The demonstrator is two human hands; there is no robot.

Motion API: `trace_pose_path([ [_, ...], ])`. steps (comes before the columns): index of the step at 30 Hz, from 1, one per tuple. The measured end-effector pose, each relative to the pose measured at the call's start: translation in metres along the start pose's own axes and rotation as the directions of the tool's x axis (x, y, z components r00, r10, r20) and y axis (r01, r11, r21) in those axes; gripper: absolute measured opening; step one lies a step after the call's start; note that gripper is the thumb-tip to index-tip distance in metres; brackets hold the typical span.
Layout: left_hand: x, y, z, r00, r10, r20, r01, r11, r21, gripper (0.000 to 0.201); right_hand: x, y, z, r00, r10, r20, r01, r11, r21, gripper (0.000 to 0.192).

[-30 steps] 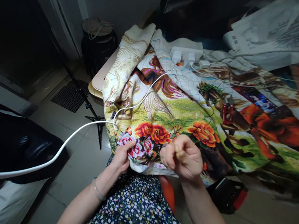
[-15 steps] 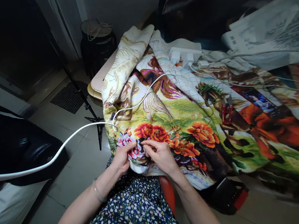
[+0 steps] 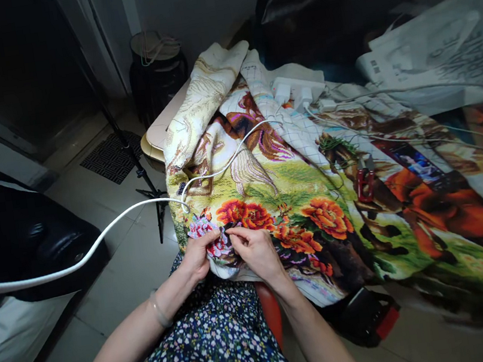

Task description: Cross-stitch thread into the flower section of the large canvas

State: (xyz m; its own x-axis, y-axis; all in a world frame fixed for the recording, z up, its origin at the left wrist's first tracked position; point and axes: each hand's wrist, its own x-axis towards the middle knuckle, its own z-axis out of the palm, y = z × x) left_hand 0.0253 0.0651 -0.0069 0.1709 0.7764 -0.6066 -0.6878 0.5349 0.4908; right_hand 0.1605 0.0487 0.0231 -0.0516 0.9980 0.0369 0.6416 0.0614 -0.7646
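Note:
A large embroidered cloth (image 3: 289,177), stitched with horses, grass and red, orange and pink flowers, spreads from my lap over the table. My left hand (image 3: 196,256) grips its near edge by the pink flowers, thumb on top and fingers underneath. Just to the right, my right hand (image 3: 258,253) is closed in a pinch against the cloth's surface, beside a dark patch of stitching. Whatever sits between those fingertips is too small to make out. Red-handled nippers (image 3: 366,182) rest on the cloth farther right, below a tangle of green thread (image 3: 338,145).
A white cable (image 3: 132,208) crosses from the left over the cloth. A power strip (image 3: 300,84) with plugs lies at the back, a lit phone (image 3: 418,162) at right. A tripod stand (image 3: 129,143) is on the floor, a black box (image 3: 364,317) below the cloth.

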Motion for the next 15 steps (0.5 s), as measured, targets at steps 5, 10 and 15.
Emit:
trace_pose_path([
  [5, 0.0007, -0.0001, -0.0009, 1.000, -0.002, -0.011, 0.002, 1.000, -0.016, 0.048, 0.0030, 0.0029, -0.0032, 0.997, -0.069, 0.037, 0.070, 0.997, -0.023, 0.027],
  [10, 0.0011, -0.0002, -0.0008, 1.000, 0.001, -0.018, -0.002, 1.000, -0.023, 0.041, 0.0046, 0.0046, -0.0081, 0.991, -0.111, 0.077, 0.114, 0.993, -0.038, 0.026],
  [15, 0.0006, 0.0002, 0.0010, 1.000, 0.005, -0.027, -0.006, 1.000, -0.026, 0.044, 0.0025, 0.0040, -0.0087, 0.993, -0.073, 0.091, 0.072, 0.997, 0.009, 0.027],
])
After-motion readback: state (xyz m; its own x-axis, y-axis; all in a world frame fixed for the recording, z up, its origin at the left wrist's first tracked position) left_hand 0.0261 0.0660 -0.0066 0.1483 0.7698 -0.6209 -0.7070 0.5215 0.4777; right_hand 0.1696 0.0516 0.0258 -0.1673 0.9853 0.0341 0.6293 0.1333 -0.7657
